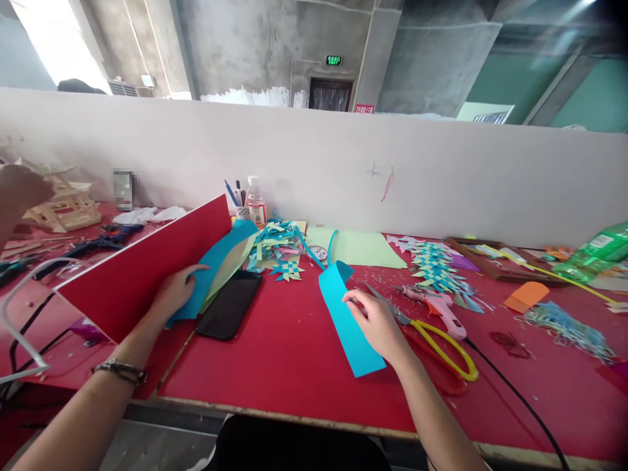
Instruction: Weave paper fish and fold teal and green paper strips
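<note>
My left hand (177, 292) rests on a blue paper sheet (203, 281) beside the upright red divider, its fingers stretched along the sheet. Pale green paper (233, 260) shows under that sheet, partly over a black phone (230, 304). In front of me, my right hand (373, 319) is closed at the edge of a wide blue paper strip (346, 327), thumb and forefinger together. The strip's far end curls over, and narrow blue strips (310, 248) rise behind it. Scissors (441, 337) with yellow and red handles lie right of my right hand, close to a pink glue gun (436, 307).
A red divider (147, 275) stands at left; beyond it are another person's hand (24, 190) and a wooden model (63, 209). Woven paper stars (288, 268), a bottle (256, 204) and green sheets (370, 248) lie behind. Right are a woven paper piece (436, 265) and a green bottle (601, 252).
</note>
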A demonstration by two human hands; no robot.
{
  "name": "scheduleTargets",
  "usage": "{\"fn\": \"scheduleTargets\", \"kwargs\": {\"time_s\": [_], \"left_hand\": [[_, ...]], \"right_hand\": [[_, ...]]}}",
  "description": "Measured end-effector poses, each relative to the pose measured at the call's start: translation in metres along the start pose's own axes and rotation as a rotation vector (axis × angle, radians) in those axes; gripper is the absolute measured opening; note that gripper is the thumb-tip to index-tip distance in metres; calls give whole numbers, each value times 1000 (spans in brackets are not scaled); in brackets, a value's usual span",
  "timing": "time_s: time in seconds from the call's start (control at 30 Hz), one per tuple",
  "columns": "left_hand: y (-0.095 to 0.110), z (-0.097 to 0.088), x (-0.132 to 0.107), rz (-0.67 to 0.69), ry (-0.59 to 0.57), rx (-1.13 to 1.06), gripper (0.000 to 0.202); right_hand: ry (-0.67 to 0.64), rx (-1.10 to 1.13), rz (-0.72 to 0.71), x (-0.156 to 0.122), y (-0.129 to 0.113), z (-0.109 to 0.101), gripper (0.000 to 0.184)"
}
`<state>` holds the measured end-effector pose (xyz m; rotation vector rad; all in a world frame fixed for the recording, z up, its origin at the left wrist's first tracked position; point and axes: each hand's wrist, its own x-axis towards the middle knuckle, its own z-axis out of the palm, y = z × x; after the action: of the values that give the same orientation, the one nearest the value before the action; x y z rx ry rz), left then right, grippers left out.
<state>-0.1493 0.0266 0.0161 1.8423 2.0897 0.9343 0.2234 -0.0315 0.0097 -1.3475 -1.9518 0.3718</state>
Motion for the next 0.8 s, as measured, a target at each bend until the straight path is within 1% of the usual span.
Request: {"fn": "scheduleTargets", "kwargs": {"time_s": [0.07, 0.17, 0.23, 0.3, 0.37, 0.43, 0.53, 0.6, 0.7, 0.73, 0.8], "left_hand": [[0, -4, 1, 42, -52, 52, 30], [-1, -8, 5, 85, -105, 226, 34], [-3, -7, 10, 92, -135, 332, 34], [-5, -4, 14, 69, -163, 438, 33], [-5, 1, 15, 47, -165, 533, 32], [-2, 7, 14, 68, -130, 599, 32], [6, 13, 13, 164, -95, 635, 39], [9, 17, 15, 196, -154, 625, 46], [5, 22, 23, 188, -297, 560, 52], [2, 23, 26, 178, -321, 533, 51], [-3, 25, 29, 164, -324, 493, 45]], "right_hand": [[-2, -7, 6, 0, 1, 0, 17], [-12, -10, 2, 0, 3, 0, 17], [-19, -13, 5, 0, 4, 1, 16], [-25, -16, 11, -1, 4, 1, 16], [-30, -14, 11, -1, 4, 0, 15], [-28, -12, 10, -1, 4, 0, 16], [-31, -13, 9, -1, 3, 0, 16], [-38, -11, 12, -1, 3, 0, 16], [-41, -2, 20, -2, 4, 0, 16], [-42, 1, 21, -2, 4, 0, 16], [-46, 5, 21, -2, 4, 0, 16]]}}
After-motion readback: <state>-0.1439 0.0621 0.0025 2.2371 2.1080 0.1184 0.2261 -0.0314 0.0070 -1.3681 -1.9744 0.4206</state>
